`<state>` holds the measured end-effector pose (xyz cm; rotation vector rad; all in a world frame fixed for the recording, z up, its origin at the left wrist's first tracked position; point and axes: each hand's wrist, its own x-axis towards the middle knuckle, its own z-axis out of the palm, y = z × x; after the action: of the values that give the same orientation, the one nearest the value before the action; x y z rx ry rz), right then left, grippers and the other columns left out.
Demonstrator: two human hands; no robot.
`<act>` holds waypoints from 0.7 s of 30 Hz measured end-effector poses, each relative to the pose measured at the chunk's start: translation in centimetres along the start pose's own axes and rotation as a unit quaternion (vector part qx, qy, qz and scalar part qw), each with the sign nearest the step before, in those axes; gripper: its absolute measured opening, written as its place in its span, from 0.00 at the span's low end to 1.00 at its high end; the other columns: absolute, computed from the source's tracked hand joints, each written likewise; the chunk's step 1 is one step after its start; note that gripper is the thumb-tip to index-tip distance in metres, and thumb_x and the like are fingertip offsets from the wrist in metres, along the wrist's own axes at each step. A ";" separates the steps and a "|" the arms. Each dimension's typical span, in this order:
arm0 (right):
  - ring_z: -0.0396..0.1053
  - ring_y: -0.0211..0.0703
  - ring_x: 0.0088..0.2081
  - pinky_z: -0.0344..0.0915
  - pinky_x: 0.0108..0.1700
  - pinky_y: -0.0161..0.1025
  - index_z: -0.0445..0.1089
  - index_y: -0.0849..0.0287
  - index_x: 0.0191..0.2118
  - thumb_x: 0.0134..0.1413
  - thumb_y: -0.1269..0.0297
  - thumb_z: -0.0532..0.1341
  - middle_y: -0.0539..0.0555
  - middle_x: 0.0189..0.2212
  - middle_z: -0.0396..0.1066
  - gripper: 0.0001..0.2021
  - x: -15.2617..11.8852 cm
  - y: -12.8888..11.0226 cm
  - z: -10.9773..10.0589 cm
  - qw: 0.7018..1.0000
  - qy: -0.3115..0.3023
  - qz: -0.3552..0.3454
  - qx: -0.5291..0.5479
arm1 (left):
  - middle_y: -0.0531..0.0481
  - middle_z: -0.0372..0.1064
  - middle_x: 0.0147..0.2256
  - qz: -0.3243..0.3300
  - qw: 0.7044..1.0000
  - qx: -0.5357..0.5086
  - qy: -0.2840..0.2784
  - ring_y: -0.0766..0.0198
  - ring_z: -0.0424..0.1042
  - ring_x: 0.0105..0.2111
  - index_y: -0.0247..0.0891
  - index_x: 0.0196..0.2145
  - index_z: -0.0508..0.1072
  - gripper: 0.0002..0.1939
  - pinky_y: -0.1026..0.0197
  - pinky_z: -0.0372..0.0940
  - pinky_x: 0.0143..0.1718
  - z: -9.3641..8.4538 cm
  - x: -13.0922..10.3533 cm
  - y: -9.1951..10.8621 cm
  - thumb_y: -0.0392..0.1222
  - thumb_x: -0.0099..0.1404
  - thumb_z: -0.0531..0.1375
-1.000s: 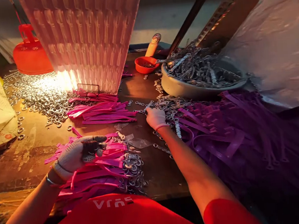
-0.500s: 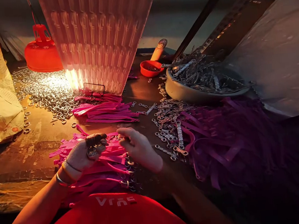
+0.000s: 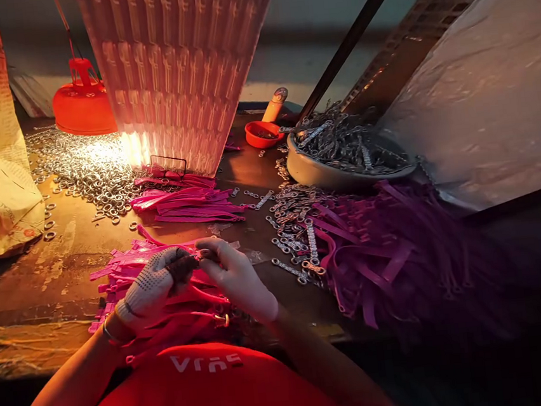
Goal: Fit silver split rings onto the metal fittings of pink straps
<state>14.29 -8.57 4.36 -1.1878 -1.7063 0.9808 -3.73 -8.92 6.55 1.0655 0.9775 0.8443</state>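
My left hand (image 3: 156,283), in a dotted work glove with darkened fingertips, is closed in a pinch over a pile of pink straps (image 3: 124,268). Facing it, my right hand (image 3: 234,276), in a pale glove, pinches at the same spot, its fingertips meeting the left ones. Whatever small piece sits between the fingers is too hidden to name. Below the hands, a metal ring (image 3: 222,320) shows at the end of a strap. A second bundle of pink straps (image 3: 189,207) lies just beyond.
Loose metal rings (image 3: 91,182) are heaped under a red lamp (image 3: 83,109), beside a leaning corrugated clear sheet (image 3: 177,78). On the right are a bowl (image 3: 320,171) of metal chain pieces, scattered metal links (image 3: 292,226), purple straps (image 3: 390,255) and a small red dish (image 3: 257,141).
My right hand has moved left and its fingertips have come together with those of my left hand. The camera view has shifted slightly to the right.
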 end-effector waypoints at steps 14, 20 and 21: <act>0.70 0.45 0.38 0.62 0.41 0.40 0.72 0.58 0.40 0.63 0.67 0.55 0.55 0.35 0.75 0.08 1.2 1.7 -0.7 0.966 -0.062 -0.152 -0.201 | 0.54 0.61 0.21 0.069 0.979 0.186 0.047 0.69 0.56 0.22 0.36 0.25 0.67 0.18 0.66 0.52 0.24 -0.7 1.3 -2.0 0.51 0.66 0.60; 0.68 0.43 0.35 0.58 0.38 0.38 0.72 0.57 0.34 0.58 0.71 0.55 0.53 0.32 0.73 0.08 2.0 1.0 -0.1 0.965 -0.054 -0.125 -0.225 | 0.52 0.65 0.24 0.080 0.977 0.194 0.024 0.68 0.60 0.24 0.36 0.28 0.68 0.12 0.66 0.54 0.24 -0.8 2.6 -1.9 0.46 0.63 0.62; 0.68 0.43 0.35 0.58 0.38 0.37 0.72 0.57 0.34 0.59 0.71 0.54 0.53 0.32 0.73 0.10 2.1 0.9 0.1 0.968 -0.044 -0.110 -0.220 | 0.53 0.63 0.22 0.054 0.985 0.160 0.019 0.69 0.58 0.22 0.36 0.27 0.67 0.14 0.67 0.52 0.22 -0.9 2.9 -1.7 0.48 0.64 0.61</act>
<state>14.03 -6.30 3.88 -1.2042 -2.1482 0.5383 -3.38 -6.47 4.08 1.3912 1.1202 0.8154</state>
